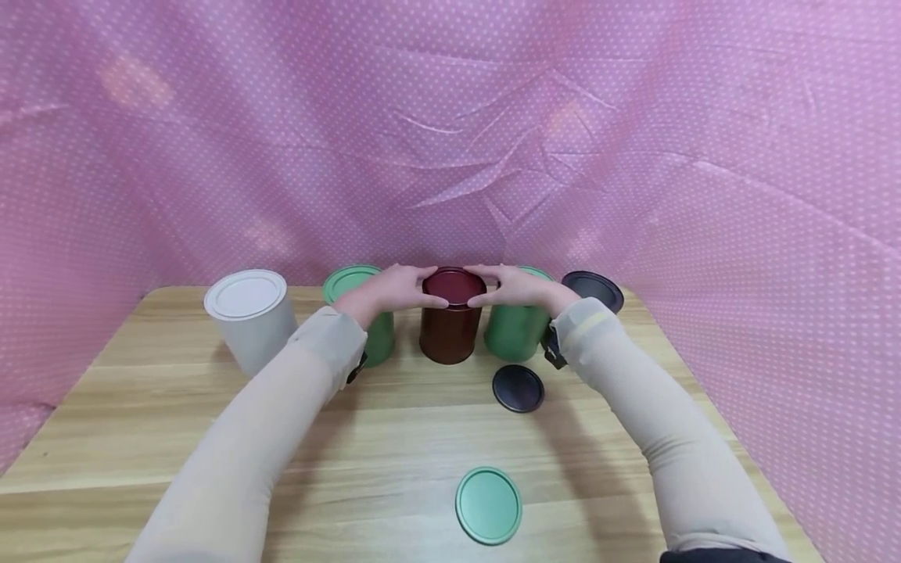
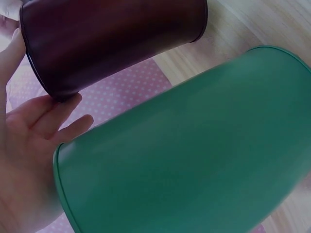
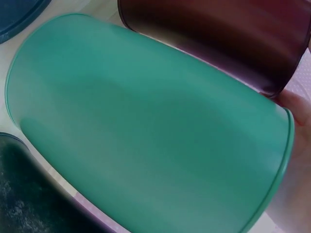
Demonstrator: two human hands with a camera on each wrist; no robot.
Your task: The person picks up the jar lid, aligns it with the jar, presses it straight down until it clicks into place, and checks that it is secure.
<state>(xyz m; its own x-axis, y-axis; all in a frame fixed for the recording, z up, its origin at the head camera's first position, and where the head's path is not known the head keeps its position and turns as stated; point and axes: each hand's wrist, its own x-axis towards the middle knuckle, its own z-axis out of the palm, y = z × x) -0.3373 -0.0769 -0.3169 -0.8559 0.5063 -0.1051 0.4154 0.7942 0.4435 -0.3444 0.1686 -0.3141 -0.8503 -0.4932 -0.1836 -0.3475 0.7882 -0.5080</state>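
Observation:
In the head view, a dark red can (image 1: 448, 332) stands upright mid-row at the back of the table, its red top facing up. My left hand (image 1: 403, 288) grips its rim from the left and my right hand (image 1: 516, 287) from the right, thumbs at the front edge and fingers at the back. The left wrist view shows the thumb and fingertips on the rim of the dark red can (image 2: 112, 43). In the right wrist view, fingers touch the rim of the dark red can (image 3: 223, 43), partly hidden behind a green can (image 3: 146, 126).
A white can (image 1: 256, 328) and a lidded green can (image 1: 380, 340) stand to the left. On the right are another green can (image 1: 512, 332) and a black can (image 1: 594, 289). A black lid (image 1: 518, 389) and a green lid (image 1: 489, 506) lie flat. Pink dotted cloth (image 1: 450, 141) hangs behind.

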